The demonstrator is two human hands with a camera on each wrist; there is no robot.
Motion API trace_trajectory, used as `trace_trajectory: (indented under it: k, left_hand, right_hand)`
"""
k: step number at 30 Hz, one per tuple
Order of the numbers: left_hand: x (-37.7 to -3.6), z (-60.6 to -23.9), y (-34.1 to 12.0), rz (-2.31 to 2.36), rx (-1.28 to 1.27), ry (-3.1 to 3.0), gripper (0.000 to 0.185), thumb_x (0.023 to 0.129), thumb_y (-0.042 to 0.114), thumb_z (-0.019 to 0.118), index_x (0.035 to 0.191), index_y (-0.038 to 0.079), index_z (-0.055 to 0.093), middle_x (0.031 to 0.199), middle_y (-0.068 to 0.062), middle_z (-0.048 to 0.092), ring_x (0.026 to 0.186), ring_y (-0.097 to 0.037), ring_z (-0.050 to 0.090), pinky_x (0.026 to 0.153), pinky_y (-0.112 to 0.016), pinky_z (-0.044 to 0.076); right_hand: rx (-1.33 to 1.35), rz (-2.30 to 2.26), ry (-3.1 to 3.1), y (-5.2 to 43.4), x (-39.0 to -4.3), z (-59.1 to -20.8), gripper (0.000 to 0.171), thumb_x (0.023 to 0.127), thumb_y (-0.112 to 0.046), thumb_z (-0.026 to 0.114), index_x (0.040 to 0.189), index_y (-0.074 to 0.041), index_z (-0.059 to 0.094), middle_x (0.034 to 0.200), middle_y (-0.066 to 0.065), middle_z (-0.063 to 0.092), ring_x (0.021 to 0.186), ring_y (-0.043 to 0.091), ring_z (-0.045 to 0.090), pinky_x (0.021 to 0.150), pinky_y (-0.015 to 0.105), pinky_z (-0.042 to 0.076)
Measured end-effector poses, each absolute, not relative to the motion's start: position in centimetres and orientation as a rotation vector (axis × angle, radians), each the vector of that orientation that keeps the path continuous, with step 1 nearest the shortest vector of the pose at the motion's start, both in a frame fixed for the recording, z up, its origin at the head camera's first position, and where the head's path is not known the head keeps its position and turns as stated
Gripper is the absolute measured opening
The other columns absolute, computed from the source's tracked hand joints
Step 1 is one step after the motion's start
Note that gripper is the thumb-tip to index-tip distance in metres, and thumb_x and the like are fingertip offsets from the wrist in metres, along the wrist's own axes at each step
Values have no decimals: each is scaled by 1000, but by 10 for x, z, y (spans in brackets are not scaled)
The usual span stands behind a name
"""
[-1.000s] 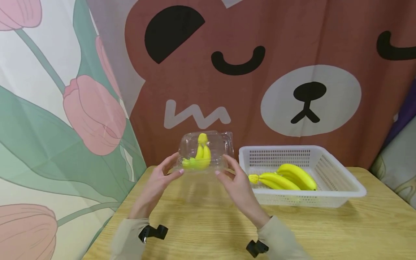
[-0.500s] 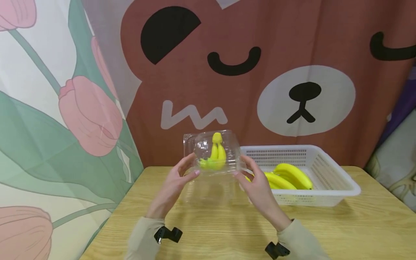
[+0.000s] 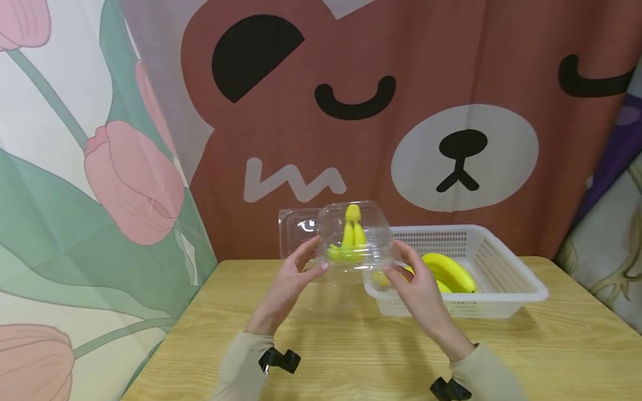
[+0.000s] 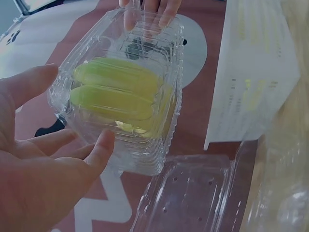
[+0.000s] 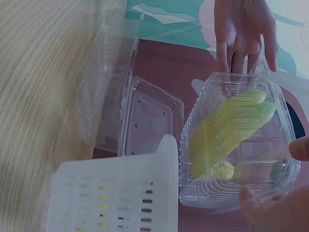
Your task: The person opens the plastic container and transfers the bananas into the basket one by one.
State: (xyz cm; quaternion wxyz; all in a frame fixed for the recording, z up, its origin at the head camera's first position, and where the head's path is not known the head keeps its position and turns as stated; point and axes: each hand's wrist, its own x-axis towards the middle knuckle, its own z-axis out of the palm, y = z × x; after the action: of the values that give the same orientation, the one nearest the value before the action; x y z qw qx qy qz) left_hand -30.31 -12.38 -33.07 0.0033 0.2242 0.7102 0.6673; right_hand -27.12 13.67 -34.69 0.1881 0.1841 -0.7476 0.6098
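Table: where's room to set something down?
Bare: table between the sleeves, and in front of the basket, right of the right sleeve. Crowded: left of the basket, with an empty box and a held box between left hand and right hand.

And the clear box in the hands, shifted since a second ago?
Yes, rightward: in the head view the clear box now overlaps the left end of the white basket; before, it was left of it.
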Motion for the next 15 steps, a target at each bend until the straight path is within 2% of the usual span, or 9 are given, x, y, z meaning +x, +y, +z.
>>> trace_trajectory:
  k: [7,15]
  left_hand:
    - [-301,-333,-108,2082,740,2161,70,91,28,71,152,22,37,152,-1,39,139,-20,33,113,-51,27]
    - [-298,-337,-92,2069,800,2134,71,91,25,71,153,20,36,154,-3,38,140,-22,33,112,-52,28]
  right_hand:
    - [497,1698,-2099,154,-266,-350,56,100,-15,59,150,-6,36,149,13,40,130,30,43,95,12,43]
    - [513,1607,-2064,171,-256,-350,54,99,-9,59,148,-2,38,145,15,43,126,23,45,97,15,43]
